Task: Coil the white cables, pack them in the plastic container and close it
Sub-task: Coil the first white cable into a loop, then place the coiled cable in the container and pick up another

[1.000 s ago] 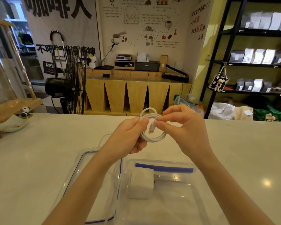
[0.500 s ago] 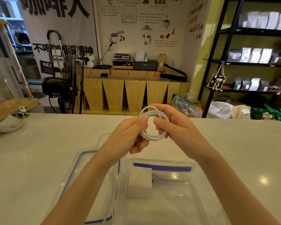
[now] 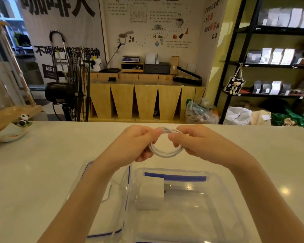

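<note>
A white cable (image 3: 165,152) wound into a small round coil hangs above the counter between both hands. My left hand (image 3: 135,144) pinches the coil's left side, and my right hand (image 3: 195,142) grips its right side, thumb over the top strands. Below them, the clear plastic container (image 3: 216,199) stands open with a blue clip on its far wall; a white charger block (image 3: 150,194) with metal prongs lies inside. The container's clear lid (image 3: 95,172), edged with a blue seal, lies flat to its left, partly under my left forearm.
The white counter (image 3: 42,172) spreads wide on both sides. A white bowl with a panda figure (image 3: 12,128) sits at its far left edge, beside a glass vessel on a wooden base. A fan, wooden cabinets and black shelves stand beyond the counter.
The loose connector end held by my right fingers has gone into the coil. Both hands dropped slightly with the coil, and my right hand shifted from its front to its right side.
</note>
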Tool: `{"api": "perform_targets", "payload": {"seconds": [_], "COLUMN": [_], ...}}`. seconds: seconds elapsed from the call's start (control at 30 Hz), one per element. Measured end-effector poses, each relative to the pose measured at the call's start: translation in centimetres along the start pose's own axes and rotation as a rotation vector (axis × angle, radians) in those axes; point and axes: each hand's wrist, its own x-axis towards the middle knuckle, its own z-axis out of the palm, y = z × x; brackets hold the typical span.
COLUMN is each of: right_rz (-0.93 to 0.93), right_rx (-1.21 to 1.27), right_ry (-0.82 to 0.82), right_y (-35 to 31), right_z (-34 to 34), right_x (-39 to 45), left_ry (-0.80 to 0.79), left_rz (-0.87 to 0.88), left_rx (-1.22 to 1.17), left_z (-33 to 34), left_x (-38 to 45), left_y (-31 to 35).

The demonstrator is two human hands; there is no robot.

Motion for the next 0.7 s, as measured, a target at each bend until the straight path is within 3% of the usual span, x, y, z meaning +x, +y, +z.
{"api": "perform_targets", "payload": {"seconds": [0.17, 0.47, 0.6, 0.7], "right_rz": [0.225, 0.333, 0.369, 0.476], "right_rx": [0.182, 0.145, -0.112, -0.074], "right_ry": [-0.159, -0.153, -0.121, -0.177], "right_y": [1.0, 4.5, 4.9, 5.0], "right_z": [-0.4, -1.6, -0.6, 0.0], "right_x": [-0.8, -4.3, -5.6, -6.0], "left_ry": [0.11, -0.223, -0.26, -0.292], "left_rz": [0.029, -0.209, -0.032, 0.012], "left_rx": [0.14, 0.176, 0.577, 0.678], "left_z": [2.2, 5.4, 6.5, 7.3], "left_x": [0.3, 0.6, 1.1, 1.8], "left_y": [-1.0, -2.5, -2.7, -2.2]}}
